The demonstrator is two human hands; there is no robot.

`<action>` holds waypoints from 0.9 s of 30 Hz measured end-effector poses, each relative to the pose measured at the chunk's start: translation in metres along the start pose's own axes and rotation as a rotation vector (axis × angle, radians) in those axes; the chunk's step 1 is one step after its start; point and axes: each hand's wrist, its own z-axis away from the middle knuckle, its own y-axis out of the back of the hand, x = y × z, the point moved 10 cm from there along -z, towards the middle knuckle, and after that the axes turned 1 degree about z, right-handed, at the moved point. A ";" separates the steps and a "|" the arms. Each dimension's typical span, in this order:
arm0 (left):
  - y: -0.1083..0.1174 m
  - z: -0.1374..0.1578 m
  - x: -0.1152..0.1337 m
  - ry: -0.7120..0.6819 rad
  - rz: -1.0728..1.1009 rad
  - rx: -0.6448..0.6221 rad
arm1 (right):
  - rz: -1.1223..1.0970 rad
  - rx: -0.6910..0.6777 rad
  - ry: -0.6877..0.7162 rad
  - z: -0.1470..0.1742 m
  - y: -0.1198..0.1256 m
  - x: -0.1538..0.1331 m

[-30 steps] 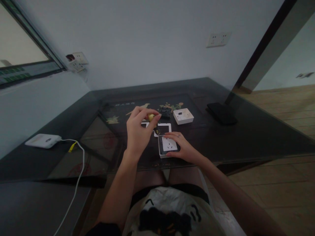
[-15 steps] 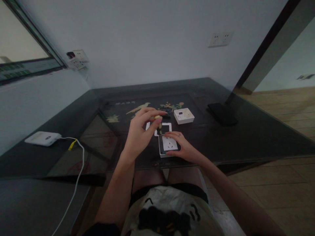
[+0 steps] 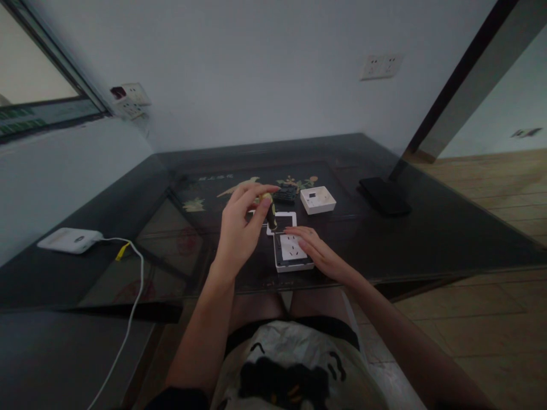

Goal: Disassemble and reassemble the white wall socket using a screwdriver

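My left hand pinches the yellow-and-black handle of a screwdriver, which tilts with its shaft down toward the left side of a wall socket. The socket has a white face with a dark surround and sits in a white box at the table's front. My right hand lies along the socket's right side, fingers stretched over its top edge and touching it. Just behind lies a white cover frame, partly hidden by my left hand and the screwdriver.
A white back box and a dark socket part lie farther back on the dark table. A black phone-like slab is at right. On the left, a white device trails a white cable over the front edge.
My left hand has shifted slightly left, and the screwdriver handle leans more to the left. My right thumb has lifted from the socket's lower edge and moved up by the fingers.
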 end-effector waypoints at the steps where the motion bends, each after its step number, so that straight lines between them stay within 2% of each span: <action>1: 0.003 0.000 0.001 -0.009 -0.040 0.047 | -0.012 -0.001 -0.001 0.000 0.000 0.000; 4: 0.009 0.000 0.000 -0.016 -0.107 0.146 | -0.043 -0.004 -0.007 0.000 0.001 0.000; 6: 0.010 0.001 -0.004 0.003 -0.077 0.150 | -0.056 -0.005 -0.013 0.000 0.002 0.000; 11: 0.001 0.001 -0.008 0.054 0.038 0.006 | -0.061 -0.007 -0.030 0.000 0.003 0.001; 14: 0.000 0.000 -0.005 0.044 0.036 -0.014 | -0.058 -0.005 -0.032 0.000 0.003 0.001; 19: 0.010 -0.001 0.000 -0.002 -0.119 0.151 | -0.040 -0.004 -0.039 0.000 0.002 0.000; 21: 0.011 -0.001 0.000 -0.006 -0.138 0.177 | -0.037 -0.003 -0.037 0.000 0.002 0.000; 27: 0.000 0.000 -0.002 0.052 -0.014 -0.010 | -0.023 0.002 -0.032 -0.002 0.002 0.000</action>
